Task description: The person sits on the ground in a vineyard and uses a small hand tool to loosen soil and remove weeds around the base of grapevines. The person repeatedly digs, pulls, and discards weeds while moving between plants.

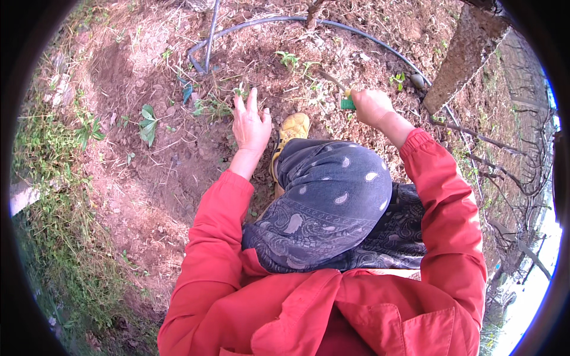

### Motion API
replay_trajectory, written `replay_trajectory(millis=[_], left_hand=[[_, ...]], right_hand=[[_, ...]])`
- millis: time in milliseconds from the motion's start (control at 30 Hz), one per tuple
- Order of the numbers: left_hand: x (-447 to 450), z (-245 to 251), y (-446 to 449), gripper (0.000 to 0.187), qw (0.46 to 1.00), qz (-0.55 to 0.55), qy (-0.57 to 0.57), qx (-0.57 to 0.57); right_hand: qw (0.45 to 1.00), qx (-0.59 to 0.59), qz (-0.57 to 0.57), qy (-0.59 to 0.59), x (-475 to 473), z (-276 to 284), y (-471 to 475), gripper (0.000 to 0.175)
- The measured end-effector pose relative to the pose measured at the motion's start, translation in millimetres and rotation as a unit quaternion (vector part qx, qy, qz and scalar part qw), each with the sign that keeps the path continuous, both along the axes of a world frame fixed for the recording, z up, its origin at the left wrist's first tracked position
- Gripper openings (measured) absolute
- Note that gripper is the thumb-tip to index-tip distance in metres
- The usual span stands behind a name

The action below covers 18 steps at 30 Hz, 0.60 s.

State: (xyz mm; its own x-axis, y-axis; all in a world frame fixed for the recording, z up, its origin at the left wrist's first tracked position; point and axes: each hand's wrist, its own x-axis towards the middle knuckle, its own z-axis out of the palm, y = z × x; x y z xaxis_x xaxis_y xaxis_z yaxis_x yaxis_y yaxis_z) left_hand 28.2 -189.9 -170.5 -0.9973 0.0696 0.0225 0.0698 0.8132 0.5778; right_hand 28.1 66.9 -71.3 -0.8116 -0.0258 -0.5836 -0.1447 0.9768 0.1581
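My right hand (372, 107) grips a small bladed hand tool. Its narrow metal blade (333, 81) points up and left, low over the soil, and a yellow collar shows at its base. A green piece (347, 104) with markings sticks out beside my fist; most of the handle is hidden in my fingers. My left hand (252, 122) is spread just above the ground, palm down, with fingers apart. A small weed sprig (241, 91) is at its fingertips, and a clump of weeds (213, 107) lies just left. Green seedlings (288, 58) grow ahead, between both hands.
A black irrigation hose (276, 19) arcs across the ground ahead, past a woody stem (313, 15). A concrete post (465, 55) slants at the upper right, near a stone (417, 81). My yellow shoe (295, 126) stands between my hands. Grass (62, 249) borders the left.
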Motion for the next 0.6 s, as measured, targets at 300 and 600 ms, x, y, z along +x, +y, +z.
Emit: replay_trajectory(millis=[300,600], left_hand=[[-26,-25,54,0.054,0.971,-0.237,0.009,-0.011],[-74,-57,106,0.064,0.907,-0.41,-0.002,-0.097]], right_hand=[[0.999,-0.027,0.023,-0.031,40,-2,1,0.023],[0.997,-0.059,0.057,-0.005,53,3,7,0.03]])
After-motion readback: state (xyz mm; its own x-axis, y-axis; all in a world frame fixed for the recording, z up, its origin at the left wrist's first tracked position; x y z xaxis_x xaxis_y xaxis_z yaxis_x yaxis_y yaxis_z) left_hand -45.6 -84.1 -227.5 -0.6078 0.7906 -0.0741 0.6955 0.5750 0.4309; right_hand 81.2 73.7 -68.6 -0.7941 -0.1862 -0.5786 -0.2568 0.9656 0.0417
